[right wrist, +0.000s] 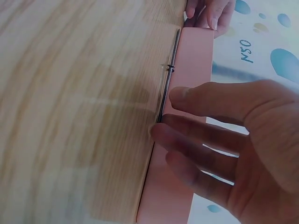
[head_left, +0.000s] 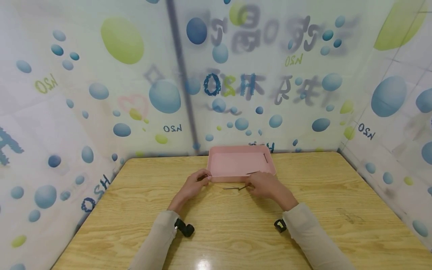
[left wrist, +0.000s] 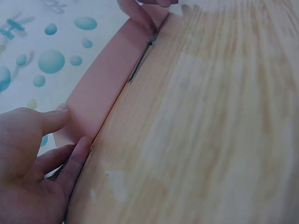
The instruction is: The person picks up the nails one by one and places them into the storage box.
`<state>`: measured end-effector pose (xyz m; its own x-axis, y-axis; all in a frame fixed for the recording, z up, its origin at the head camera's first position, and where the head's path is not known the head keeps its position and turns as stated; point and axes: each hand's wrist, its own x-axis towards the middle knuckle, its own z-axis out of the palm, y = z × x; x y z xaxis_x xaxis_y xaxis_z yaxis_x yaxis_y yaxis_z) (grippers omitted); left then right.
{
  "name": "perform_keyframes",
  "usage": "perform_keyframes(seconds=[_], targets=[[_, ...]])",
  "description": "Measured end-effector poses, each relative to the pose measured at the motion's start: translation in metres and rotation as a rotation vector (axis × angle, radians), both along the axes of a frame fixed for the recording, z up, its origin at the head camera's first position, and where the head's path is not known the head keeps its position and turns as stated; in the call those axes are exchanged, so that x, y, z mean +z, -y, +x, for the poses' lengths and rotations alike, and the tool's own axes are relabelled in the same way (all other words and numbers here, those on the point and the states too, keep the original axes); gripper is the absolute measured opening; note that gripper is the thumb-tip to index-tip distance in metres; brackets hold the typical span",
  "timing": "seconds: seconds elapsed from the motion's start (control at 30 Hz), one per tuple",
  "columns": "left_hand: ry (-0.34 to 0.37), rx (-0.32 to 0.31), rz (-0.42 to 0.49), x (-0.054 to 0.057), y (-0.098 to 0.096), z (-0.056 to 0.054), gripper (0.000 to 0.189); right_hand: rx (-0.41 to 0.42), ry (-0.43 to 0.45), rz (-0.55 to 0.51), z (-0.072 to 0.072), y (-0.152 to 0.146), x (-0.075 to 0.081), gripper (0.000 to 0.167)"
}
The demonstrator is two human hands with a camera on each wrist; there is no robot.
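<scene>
A pink tray (head_left: pixel 236 179) sits at the far side of the table. My left hand (head_left: pixel 194 184) holds its near left corner, thumb (left wrist: pixel 58 116) by the upper wall and fingertips at the bottom edge. Two dark nails lie roughly in line on the wood along the tray's front wall: a left nail (head_left: pixel 230 188) and a right nail (head_left: pixel 243 186), their heads close together. My right hand (head_left: pixel 266 184) is at the right nail's end. In the right wrist view a fingertip (right wrist: pixel 161 133) touches that end, with thumb and fingers apart.
Inside the tray lie one nail (head_left: pixel 265 158) near the right wall and another thin dark nail (head_left: pixel 252 173) near the front wall, partly hidden by the right hand. A curtain (head_left: pixel 219 129) printed with blue and green dots hangs behind the wooden table (head_left: pixel 229 232).
</scene>
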<state>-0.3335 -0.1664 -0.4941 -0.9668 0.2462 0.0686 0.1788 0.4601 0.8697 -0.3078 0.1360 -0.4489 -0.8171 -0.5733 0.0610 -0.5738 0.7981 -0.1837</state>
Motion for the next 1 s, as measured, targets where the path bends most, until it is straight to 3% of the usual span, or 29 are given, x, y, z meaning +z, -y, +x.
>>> perform_keyframes(seconds=[0.33, 0.6, 1.0], targets=[[-0.008, -0.015, 0.008, 0.0002, -0.0005, 0.0005, 0.014, -0.007, -0.020, 0.010, -0.0002, -0.0010, -0.0013, 0.005], [-0.008, -0.018, 0.007, 0.0007, -0.0001, 0.0008, 0.017, -0.041, 0.012, 0.009, -0.0006, -0.0026, -0.0007, 0.025], [-0.010, -0.019, 0.001, -0.0001, 0.0003, 0.0004, 0.015, -0.092, 0.026, 0.024, -0.0015, -0.0043, -0.0027, 0.027]])
